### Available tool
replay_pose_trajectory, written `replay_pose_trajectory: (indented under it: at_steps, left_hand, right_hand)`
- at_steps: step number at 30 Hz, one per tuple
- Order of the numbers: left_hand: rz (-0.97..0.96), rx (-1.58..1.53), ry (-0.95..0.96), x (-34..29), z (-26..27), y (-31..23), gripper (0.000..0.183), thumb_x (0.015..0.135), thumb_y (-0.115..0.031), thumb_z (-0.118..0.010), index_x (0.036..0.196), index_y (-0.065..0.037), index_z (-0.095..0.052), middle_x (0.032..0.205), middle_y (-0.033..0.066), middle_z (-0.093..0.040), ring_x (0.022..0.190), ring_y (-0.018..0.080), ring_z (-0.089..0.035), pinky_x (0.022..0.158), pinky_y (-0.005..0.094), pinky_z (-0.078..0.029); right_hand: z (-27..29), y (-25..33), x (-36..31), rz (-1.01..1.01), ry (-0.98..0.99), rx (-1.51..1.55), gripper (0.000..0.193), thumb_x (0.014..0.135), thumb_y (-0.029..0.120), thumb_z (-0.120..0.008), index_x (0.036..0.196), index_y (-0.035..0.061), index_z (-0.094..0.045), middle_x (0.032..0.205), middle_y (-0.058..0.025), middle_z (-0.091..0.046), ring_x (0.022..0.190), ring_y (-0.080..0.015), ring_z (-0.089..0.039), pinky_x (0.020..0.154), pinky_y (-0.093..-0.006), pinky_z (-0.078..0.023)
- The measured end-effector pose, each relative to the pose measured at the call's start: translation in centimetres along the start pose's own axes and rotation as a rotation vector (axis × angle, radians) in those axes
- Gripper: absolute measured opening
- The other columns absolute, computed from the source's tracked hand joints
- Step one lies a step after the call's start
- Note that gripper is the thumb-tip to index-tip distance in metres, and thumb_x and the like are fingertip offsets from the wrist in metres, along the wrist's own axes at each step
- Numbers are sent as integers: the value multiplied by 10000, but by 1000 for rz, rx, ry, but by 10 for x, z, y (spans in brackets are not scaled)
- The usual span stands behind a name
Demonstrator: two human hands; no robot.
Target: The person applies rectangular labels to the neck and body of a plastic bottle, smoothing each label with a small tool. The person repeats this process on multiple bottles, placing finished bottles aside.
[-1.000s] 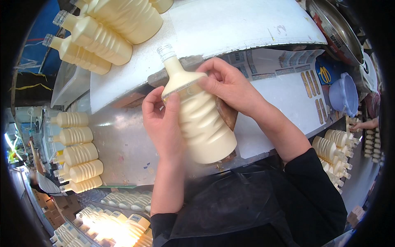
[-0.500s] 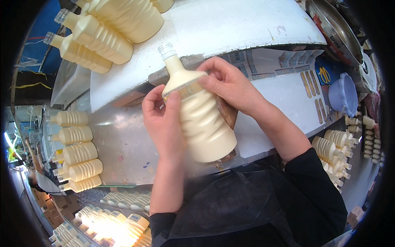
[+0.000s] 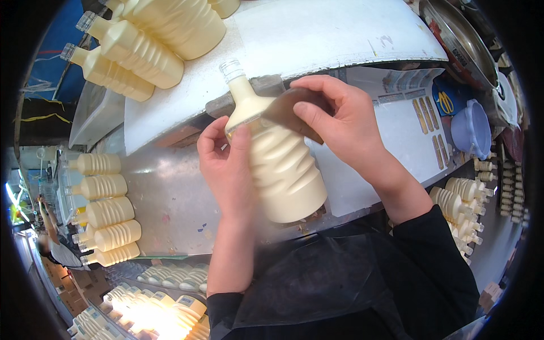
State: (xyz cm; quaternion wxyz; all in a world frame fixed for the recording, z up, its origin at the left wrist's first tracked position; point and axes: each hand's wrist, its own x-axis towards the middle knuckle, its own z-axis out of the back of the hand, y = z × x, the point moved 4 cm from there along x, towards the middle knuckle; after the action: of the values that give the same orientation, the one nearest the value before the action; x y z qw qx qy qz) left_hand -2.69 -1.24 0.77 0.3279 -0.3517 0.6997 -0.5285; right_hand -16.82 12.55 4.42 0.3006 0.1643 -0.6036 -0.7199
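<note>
A cream ribbed plastic bottle [image 3: 286, 175] with a clear cap is held tilted over the metal table [image 3: 164, 198], neck pointing up and away. My left hand [image 3: 226, 170] grips its left side, thumb on the shoulder. My right hand [image 3: 345, 119] pinches a dark brown label [image 3: 292, 110] at the bottle's shoulder, just below the neck. I cannot tell how much of the label is stuck down.
Several filled cream bottles [image 3: 141, 51] lie on a white board at the upper left. A row of bottles [image 3: 105, 215] lines the table's left edge. A sticker sheet [image 3: 419, 113], lavender bowl [image 3: 470, 127] and metal pan [image 3: 459, 39] sit right. More bottles [image 3: 462, 209] stand lower right.
My right hand has drawn back to the right off the bottle's shoulder, and the brown label now shows in its fingers. The bottle and left hand have barely moved.
</note>
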Motion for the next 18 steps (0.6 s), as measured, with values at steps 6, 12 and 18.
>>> replay_pose_trajectory:
  at_steps: [6,12,18]
  left_hand:
    - [-4,1,-8,1,3,2,405,951,-123,-760,1274,11,-554,1116,66,-589,983,112,-574,879,263,-506]
    - [-5,4,-6,2,2,1,363,979,-135,-725,1271,15,-569,1122,63,-603,981,110,-574,886,264,-503]
    - [-19,-5,-23,2,8,6,269,1062,-160,-597,1271,8,-580,1136,74,-648,1003,125,-633,872,276,-547]
  right_hand:
    - [-2,21,-23,842,-142,-434,272,779,-60,-736,1038,22,-742,957,-127,-746,857,-251,-735,751,-337,-582]
    - [-9,19,-34,732,-57,-284,183,836,36,-721,1018,47,-733,993,-93,-730,875,-227,-722,747,-332,-577]
    - [8,-9,-6,7,-20,280,191,1038,145,-580,1130,23,-695,975,4,-665,839,-70,-608,795,-212,-486]
